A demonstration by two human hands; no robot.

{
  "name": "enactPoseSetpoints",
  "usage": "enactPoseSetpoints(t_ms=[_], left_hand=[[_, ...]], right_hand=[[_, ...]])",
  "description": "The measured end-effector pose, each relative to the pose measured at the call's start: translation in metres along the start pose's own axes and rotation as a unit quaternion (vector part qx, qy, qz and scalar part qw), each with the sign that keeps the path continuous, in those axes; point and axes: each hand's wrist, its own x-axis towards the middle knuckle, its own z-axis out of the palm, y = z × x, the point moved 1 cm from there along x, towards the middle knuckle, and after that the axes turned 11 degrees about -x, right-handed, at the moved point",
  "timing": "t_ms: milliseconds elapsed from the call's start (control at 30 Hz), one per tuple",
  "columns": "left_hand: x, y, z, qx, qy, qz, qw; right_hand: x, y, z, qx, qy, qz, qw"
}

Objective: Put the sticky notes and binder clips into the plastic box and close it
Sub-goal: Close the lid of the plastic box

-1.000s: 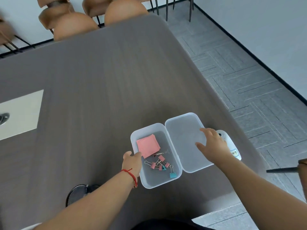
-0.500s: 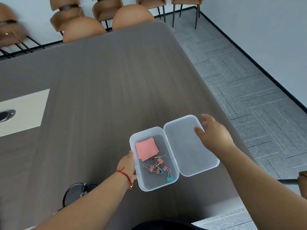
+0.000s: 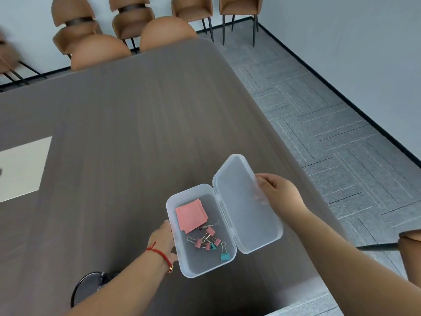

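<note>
A clear plastic box (image 3: pixel 182 263) stands open on the dark table near its front right corner. Inside lie pink sticky notes (image 3: pixel 191 215) at the far end and several pink and teal binder clips (image 3: pixel 210 241) nearer me. The hinged lid (image 3: pixel 241 201) is tilted up off the table on the box's right side. My right hand (image 3: pixel 276 190) pinches the lid's outer edge, fingers partly seen through the plastic. My left hand (image 3: pixel 163 239) presses against the box's left wall, a red string bracelet on the wrist.
The table's right edge runs close beside the lid, with grey carpet below. A white panel (image 3: pixel 21 167) is set into the table at the left. Brown chairs (image 3: pixel 100 53) stand at the far end. A black mesh object (image 3: pixel 87 286) sits below my left forearm.
My right hand has taken hold of the lid's outer edge and lifted it from flat on the table to a tilted, raised angle. My left hand stays at the box's left wall.
</note>
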Motion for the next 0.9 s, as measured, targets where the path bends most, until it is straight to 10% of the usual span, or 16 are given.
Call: enactPoseSetpoints(t_ms=[300, 533, 900], left_hand=[[-0.004, 0.0, -0.001, -0.047, -0.039, -0.042, 0.997], [0.0, -0.005, -0.014, -0.044, -0.017, -0.003, 0.999], [0.005, -0.008, -0.018, 0.029, -0.029, 0.042, 0.998]], right_hand=[[-0.03, -0.044, 0.086, -0.107, -0.106, -0.143, 0.978], [-0.049, -0.009, 0.158, -0.372, -0.146, -0.318, 0.86], [-0.054, 0.004, 0.172, -0.408, -0.133, -0.317, 0.846]])
